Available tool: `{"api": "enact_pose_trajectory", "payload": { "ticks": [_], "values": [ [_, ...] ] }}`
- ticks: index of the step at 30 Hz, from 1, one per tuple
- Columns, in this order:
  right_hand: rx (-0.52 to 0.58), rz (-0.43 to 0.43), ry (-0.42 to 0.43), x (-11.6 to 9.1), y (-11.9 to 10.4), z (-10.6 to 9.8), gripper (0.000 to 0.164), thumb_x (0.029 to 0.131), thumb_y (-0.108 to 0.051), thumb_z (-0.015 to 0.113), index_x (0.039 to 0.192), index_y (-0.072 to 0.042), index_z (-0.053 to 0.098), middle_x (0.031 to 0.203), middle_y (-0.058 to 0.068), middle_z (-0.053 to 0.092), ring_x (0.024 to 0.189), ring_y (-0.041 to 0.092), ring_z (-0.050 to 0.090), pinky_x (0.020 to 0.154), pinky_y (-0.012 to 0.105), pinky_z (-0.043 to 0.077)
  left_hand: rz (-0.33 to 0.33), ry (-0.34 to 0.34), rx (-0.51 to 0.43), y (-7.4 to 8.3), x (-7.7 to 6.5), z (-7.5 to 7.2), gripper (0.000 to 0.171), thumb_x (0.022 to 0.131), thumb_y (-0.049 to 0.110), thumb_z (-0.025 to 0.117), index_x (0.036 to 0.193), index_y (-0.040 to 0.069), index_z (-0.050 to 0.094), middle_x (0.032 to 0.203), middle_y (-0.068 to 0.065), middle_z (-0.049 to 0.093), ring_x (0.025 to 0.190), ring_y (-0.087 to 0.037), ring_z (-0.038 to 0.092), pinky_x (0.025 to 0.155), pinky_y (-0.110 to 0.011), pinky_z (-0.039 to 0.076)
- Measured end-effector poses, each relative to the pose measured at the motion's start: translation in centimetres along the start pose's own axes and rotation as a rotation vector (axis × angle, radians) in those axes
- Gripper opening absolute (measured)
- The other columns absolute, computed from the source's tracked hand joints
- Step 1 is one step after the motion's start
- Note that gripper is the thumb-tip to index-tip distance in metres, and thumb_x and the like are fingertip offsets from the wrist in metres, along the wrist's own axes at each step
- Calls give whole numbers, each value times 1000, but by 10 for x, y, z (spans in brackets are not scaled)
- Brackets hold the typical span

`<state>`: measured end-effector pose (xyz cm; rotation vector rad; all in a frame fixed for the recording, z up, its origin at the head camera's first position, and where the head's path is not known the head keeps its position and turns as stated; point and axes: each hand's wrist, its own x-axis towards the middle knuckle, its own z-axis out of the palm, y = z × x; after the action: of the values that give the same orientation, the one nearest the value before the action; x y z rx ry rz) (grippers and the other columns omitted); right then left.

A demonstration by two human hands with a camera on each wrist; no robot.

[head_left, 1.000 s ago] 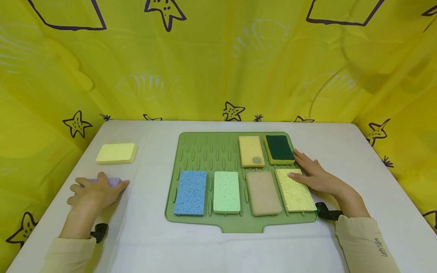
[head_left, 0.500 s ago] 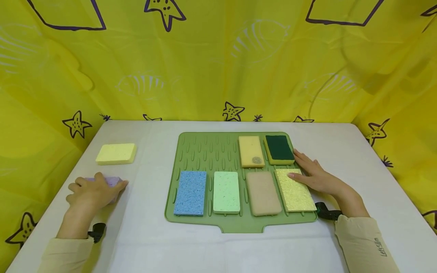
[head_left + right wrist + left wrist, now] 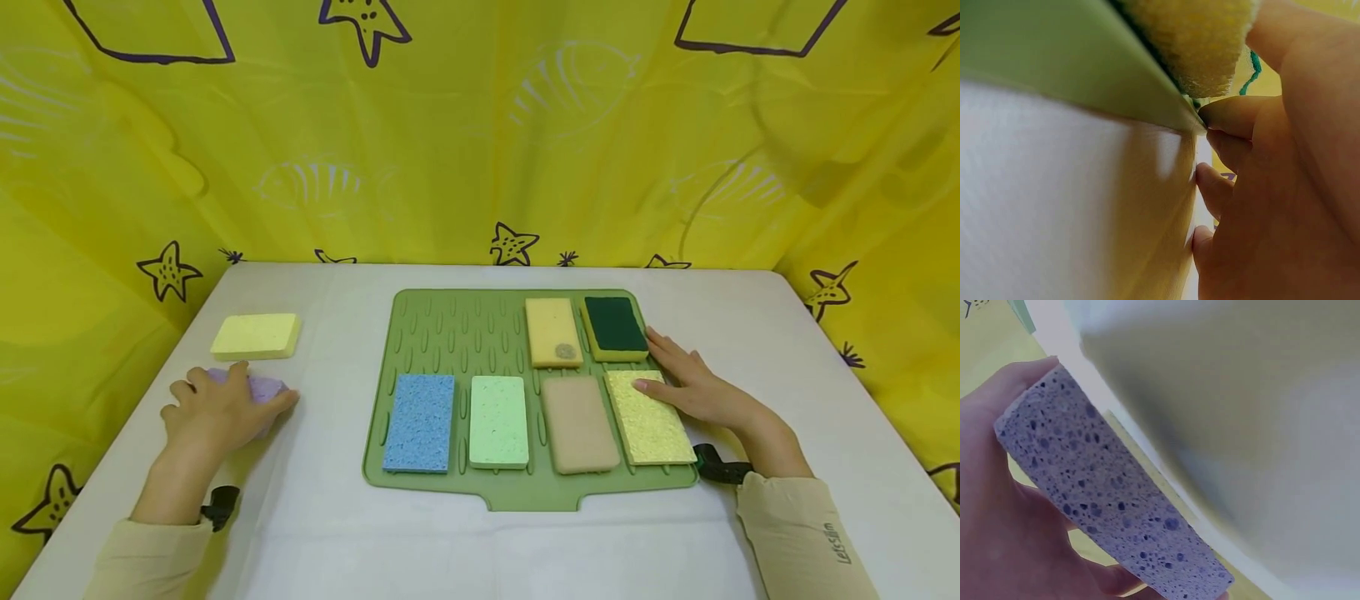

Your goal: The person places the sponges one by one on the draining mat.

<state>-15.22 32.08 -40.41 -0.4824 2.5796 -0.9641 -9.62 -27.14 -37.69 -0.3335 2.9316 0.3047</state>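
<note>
My left hand (image 3: 217, 407) grips a purple sponge (image 3: 264, 390) on the left side of the table, thumb on its right end and fingers over the far side. In the left wrist view the pitted long side of this purple sponge (image 3: 1107, 481) faces the camera, tilted. My right hand (image 3: 705, 393) rests at the right edge of a green ribbed mat (image 3: 435, 333). Its thumb lies on a speckled yellow sponge (image 3: 649, 421), and its straight fingers reach toward a sponge with a dark green top (image 3: 615, 327). The right wrist view shows these fingers (image 3: 1235, 119) beside the mat's corner.
On the mat also lie a blue sponge (image 3: 420, 423), a mint green sponge (image 3: 498, 422), a beige sponge (image 3: 580, 425) and a tan sponge with a round mark (image 3: 551, 329). A pale yellow sponge (image 3: 256, 336) sits just beyond my left hand. Yellow curtains (image 3: 450, 167) enclose the table.
My left hand has shifted slightly away from me and to the right, carrying the purple sponge closer to the pale yellow one. The right hand has stayed in place.
</note>
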Motion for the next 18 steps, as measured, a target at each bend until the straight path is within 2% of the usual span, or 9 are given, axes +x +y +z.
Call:
{"api": "enact_pose_trajectory", "payload": {
  "ticks": [8, 18],
  "values": [
    [3, 1, -1, 0, 0, 0, 87, 100, -33, 57, 158, 1, 3, 165, 26, -5, 149, 51, -8, 114, 70, -17, 87, 111, -9, 19, 4, 0, 89, 84, 71, 57, 130, -4, 44, 116, -53, 33, 103, -70, 35, 74, -76, 36],
    [-1, 1, -1, 0, 0, 0, 86, 100, -32, 58, 158, 0, 3, 165, 26, -4, 149, 51, -8, 114, 71, -16, 125, 134, 10, 43, 7, -3, 85, 83, 65, 63, 133, -2, 44, 119, -47, 36, 108, -64, 34, 78, -74, 37]
  ]
}}
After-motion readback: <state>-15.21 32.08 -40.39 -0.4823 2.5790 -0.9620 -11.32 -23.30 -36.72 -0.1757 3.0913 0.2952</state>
